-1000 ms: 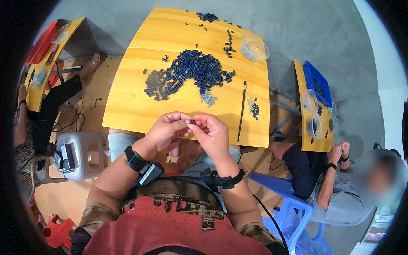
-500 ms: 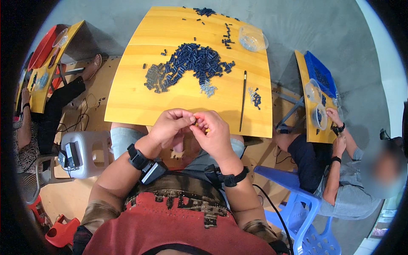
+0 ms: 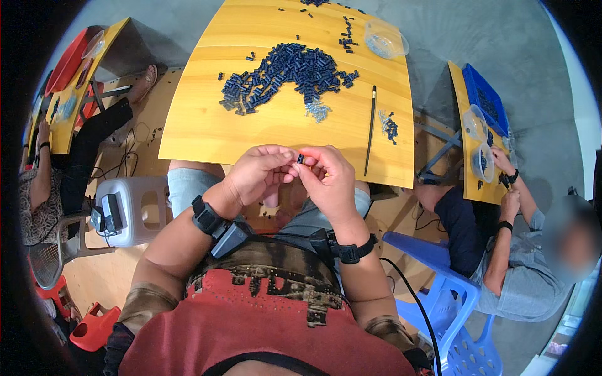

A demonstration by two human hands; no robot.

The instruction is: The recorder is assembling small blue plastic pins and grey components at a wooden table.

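Observation:
My left hand and my right hand meet just off the table's near edge, fingertips almost touching. Thumb and forefinger of the right pinch a small dark blue cylindrical piece. The left fingers are closed in a pinch beside it; whatever they grip is too small to make out. Beyond my hands spreads a large heap of dark blue cylindrical pieces. Small shiny clear or silvery pieces lie at its near edge.
On the yellow table, a thin black rod lies right of the heap, beside a small mixed pile. A clear bowl stands far right. A person works at the right-hand table, another at the left.
The view has shifted, so the table sits higher and further right. My hands stay together; the dark piece shows more plainly between the fingertips.

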